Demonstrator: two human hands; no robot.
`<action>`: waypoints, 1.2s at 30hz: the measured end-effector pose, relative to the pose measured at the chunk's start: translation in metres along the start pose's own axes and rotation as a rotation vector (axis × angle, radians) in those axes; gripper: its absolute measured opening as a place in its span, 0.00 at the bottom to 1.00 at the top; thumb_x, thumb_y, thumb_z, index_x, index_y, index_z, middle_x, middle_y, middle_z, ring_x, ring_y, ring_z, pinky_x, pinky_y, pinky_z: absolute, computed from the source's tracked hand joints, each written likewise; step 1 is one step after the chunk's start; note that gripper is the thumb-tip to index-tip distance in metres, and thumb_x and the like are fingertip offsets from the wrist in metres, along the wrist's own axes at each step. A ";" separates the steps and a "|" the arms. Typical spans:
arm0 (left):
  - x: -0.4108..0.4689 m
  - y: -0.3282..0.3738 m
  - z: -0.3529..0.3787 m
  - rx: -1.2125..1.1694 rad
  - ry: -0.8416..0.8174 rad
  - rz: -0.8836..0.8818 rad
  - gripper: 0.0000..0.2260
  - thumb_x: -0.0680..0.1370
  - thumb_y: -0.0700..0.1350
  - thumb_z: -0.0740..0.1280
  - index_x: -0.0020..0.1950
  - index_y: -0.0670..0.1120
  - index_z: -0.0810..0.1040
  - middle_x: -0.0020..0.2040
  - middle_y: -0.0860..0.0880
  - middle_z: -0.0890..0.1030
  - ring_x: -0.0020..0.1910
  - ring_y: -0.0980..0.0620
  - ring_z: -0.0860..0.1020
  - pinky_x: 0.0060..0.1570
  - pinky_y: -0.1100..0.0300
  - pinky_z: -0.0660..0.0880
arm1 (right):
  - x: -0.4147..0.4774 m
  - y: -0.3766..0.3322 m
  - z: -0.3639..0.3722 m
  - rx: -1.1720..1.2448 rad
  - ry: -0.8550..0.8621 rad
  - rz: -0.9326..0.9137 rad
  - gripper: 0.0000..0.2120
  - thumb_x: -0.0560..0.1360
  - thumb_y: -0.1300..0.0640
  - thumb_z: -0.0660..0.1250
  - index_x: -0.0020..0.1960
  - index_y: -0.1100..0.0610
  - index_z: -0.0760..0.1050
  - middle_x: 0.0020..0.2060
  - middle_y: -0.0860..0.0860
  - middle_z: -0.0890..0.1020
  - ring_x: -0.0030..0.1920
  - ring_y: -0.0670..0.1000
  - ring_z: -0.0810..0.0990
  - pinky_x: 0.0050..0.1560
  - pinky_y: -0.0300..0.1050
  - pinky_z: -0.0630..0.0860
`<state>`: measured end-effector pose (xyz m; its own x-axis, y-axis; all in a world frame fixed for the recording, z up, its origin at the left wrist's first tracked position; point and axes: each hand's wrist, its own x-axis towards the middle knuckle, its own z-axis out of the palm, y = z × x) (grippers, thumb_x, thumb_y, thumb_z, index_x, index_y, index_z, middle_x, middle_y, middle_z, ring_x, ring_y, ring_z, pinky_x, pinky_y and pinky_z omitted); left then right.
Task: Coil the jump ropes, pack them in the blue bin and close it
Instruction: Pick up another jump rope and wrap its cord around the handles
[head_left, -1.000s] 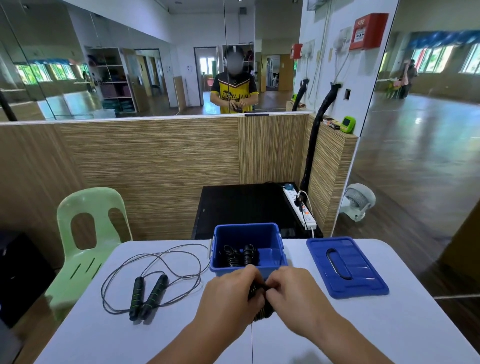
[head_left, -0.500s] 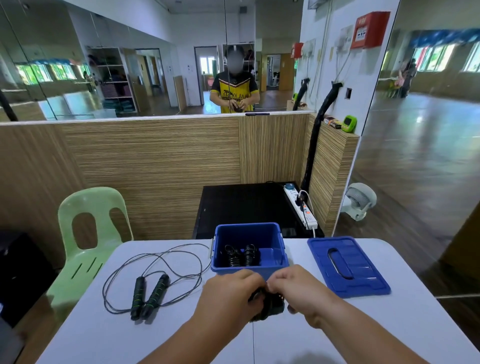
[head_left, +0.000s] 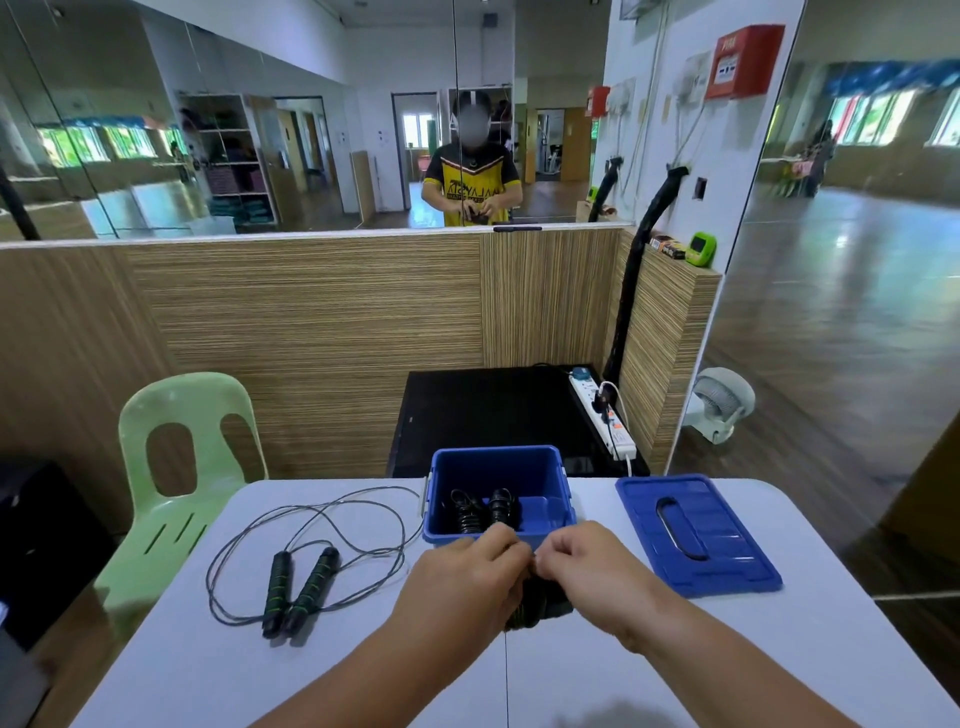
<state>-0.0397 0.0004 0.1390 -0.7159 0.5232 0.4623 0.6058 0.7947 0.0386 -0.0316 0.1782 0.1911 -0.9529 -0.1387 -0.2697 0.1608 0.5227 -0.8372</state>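
Hands meet low in the middle of the frame, just in front of the bin. The left hand (head_left: 467, 577) curls round a dark coiled jump rope (head_left: 543, 605). The right hand (head_left: 587, 571) pinches at the top of the same bundle with thumb and forefinger. It probably holds the last turn of cord, though the knuckles hide it.

At the left edge stands a pale green chair (head_left: 176, 467). On the worktop (head_left: 571, 675) at lower left lies a loose jump rope (head_left: 301, 582), handles side by side, its cord sprawled in wide loops and not yet coiled. The blue bin (head_left: 569, 501) sits open at centre, with dark coiled bundles (head_left: 483, 512) on the left and middle of its floor and bare floor to the right. The lid (head_left: 696, 535) lies flat at right, handle up, apart from the bin.

The step in hand looks like securing the coil. It should go best if the left hand keeps all the turns squeezed together while the right tucks the end snugly, so nothing springs open. The bundle would then fit the bin's free right side, low enough for the lid to seat.
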 end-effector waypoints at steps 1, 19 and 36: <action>0.002 -0.001 -0.001 -0.003 -0.024 -0.006 0.06 0.78 0.49 0.63 0.49 0.54 0.79 0.46 0.56 0.77 0.32 0.54 0.77 0.25 0.56 0.75 | 0.000 0.001 0.000 -0.005 -0.002 -0.001 0.17 0.79 0.60 0.63 0.32 0.52 0.74 0.36 0.52 0.78 0.37 0.50 0.75 0.40 0.51 0.79; 0.009 0.010 -0.014 -0.056 -0.213 -0.103 0.12 0.79 0.56 0.56 0.56 0.53 0.73 0.51 0.54 0.76 0.44 0.47 0.78 0.44 0.52 0.76 | -0.006 0.004 0.003 0.131 -0.021 0.046 0.11 0.79 0.64 0.61 0.37 0.59 0.73 0.30 0.51 0.72 0.23 0.41 0.70 0.24 0.31 0.67; 0.011 0.002 -0.030 -0.109 -0.037 0.040 0.07 0.80 0.52 0.60 0.50 0.53 0.76 0.54 0.56 0.73 0.31 0.56 0.71 0.28 0.64 0.70 | -0.016 0.016 0.016 -0.017 0.259 -0.297 0.06 0.75 0.59 0.68 0.40 0.52 0.80 0.40 0.50 0.79 0.39 0.52 0.81 0.39 0.49 0.83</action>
<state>-0.0363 -0.0018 0.1706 -0.7016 0.5663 0.4325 0.6666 0.7361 0.1176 -0.0094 0.1758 0.1742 -0.9910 -0.0705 0.1134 -0.1335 0.5061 -0.8521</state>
